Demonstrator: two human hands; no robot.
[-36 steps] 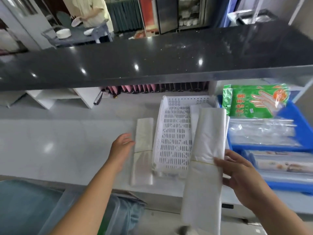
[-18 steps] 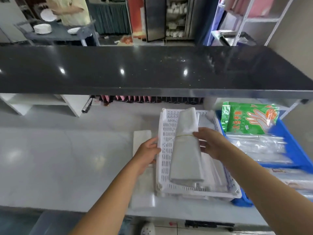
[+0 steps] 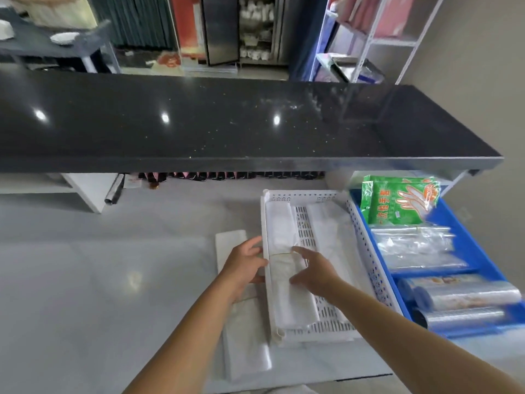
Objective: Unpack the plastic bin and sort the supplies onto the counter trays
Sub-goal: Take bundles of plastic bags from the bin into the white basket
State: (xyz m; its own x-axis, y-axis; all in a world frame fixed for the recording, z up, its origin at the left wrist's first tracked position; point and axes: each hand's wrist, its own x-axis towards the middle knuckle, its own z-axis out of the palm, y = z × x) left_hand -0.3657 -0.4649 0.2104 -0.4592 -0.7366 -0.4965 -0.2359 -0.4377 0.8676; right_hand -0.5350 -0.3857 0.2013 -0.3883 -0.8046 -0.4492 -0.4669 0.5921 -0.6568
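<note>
Both hands on bag bundle

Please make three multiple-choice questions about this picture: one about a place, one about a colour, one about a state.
1. Where does the green glove packet lie?
A. In the blue tray
B. In the white tray
C. On the black shelf

2. What colour is the perforated tray?
A. Blue
B. White
C. Green

3. The banded bag bundle under the right hand is
A. held in the air
B. lying in the white tray
C. on the floor

Key: 1 A, the green glove packet leans at the far end of the blue tray. 2 B, the perforated tray is white. 3 B, the banded bag bundle lies flat there under the right hand.
</note>
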